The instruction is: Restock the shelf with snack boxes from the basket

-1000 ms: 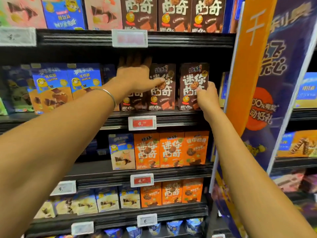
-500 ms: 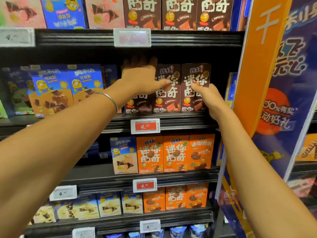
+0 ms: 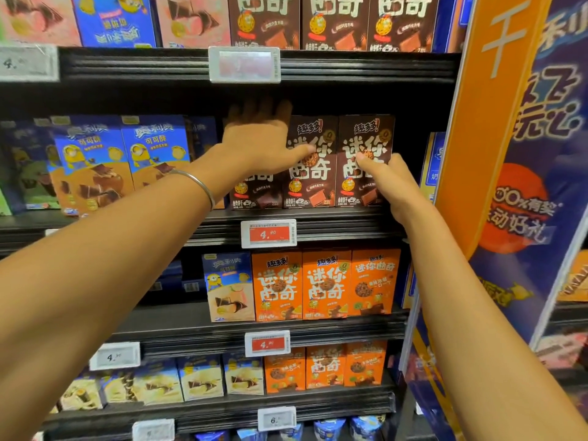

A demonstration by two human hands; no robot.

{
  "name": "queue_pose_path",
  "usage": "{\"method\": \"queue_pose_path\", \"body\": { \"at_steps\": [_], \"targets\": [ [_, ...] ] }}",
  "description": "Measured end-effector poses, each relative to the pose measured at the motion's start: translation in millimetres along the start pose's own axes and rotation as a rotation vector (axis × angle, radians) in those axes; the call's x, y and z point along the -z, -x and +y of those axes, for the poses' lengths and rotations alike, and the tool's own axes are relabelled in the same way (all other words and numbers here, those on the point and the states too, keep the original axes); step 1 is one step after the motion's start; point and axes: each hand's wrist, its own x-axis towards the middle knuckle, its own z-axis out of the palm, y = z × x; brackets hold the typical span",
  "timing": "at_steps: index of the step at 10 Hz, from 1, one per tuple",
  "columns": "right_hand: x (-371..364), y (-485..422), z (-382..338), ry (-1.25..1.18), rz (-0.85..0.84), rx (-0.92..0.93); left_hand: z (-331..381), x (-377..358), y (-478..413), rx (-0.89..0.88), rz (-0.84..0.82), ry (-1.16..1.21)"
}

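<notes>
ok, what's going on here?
A person is handling dark brown cookie boxes on the shelf. The left hand reaches over the leftmost brown box, thumb on the front of the middle brown box. The right hand rests against the front of the rightmost brown box; whether it grips is unclear. No basket is in view.

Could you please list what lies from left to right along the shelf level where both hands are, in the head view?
First blue box → second blue box → left hand → middle brown box → right brown box → right hand → orange banner.
</notes>
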Motion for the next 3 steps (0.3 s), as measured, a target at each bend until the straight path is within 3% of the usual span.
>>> {"method": "queue_pose_path", "body": {
  "at_steps": [3],
  "targets": [
    [4.3, 10.1, -15.4, -0.194, 0.151, -0.019, 5.8, 13.6, 9.8, 0.011, 0.146, 0.104]
  ]
}}
